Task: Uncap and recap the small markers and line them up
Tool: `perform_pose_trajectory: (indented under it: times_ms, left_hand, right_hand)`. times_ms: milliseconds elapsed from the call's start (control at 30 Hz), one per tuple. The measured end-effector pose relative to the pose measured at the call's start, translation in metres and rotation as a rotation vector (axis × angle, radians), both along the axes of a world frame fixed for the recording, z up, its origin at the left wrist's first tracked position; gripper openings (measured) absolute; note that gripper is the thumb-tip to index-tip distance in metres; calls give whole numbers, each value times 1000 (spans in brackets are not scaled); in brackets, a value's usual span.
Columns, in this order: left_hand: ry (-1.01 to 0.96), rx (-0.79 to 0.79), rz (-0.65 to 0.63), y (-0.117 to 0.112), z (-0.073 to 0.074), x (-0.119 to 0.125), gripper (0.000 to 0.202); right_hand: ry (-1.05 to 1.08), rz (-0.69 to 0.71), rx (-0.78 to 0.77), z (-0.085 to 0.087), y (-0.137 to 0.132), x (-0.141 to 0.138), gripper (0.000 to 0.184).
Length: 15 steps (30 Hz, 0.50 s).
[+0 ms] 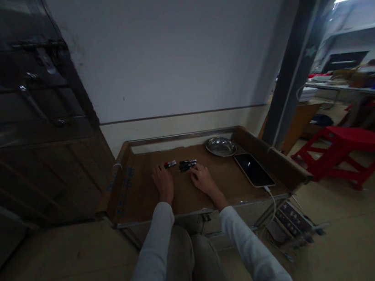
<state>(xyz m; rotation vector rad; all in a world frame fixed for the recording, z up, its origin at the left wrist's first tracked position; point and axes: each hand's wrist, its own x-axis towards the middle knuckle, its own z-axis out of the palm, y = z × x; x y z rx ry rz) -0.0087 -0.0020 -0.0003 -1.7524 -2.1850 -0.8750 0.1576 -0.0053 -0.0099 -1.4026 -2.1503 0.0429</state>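
Note:
On the brown tabletop (147, 187) lie several short dark cylinders (187, 162) with pale markings, side by side in a small group. A separate short cylinder (170, 164), reddish at its left end and pale at the other, lies to their left. My left hand (163, 183) rests palm down with fingers stretched forward, its fingertips beside the red-ended cylinder. At the near side of the dark group, my right hand (202, 177) has its index finger reaching to the cylinders and its thumb apart. Their exact kind is too small to make out.
A round metal dish (221, 146) sits at the back right. In front of it lies a phone (254, 169) with a white cable (273, 203). Raised wooden edges (258, 156) border the table. A red stool (347, 147) and a power strip (291, 219) are to the right.

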Motion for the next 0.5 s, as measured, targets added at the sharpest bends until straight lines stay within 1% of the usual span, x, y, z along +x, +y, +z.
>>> perform_pose_trajectory:
  times_ms: [67,167,267,333,367,400,433,500]
  left_hand:
    - [8,-14,26,0,-1,-1,23]
    - [5,-30,35,0,-2,-1,22]
    - [-26,-32,38,0,-3,-2,22]
    - [-84,-18,5,0,-3,-3,22]
    - [-131,-2,-45,0,-3,-2,22]
    - [-187,20,-123,0,-3,-2,23]
    - [-242,48,-223,0,-3,-1,23]
    - [-315,108,-442,-2,-2,2,22]
  right_hand:
    - [28,-10,0,-2,1,-1,26]
    - [141,5,-11,-4,4,1,25]
    - [337,57,-25,-4,8,4,23]
    - [507,80,-26,-4,10,5,22]
    - [601,80,-30,-4,11,5,23]
    - [700,73,-45,-4,12,5,25]
    - [806,62,-79,-4,13,5,27]
    - [1031,55,-201,-5,14,5,35]
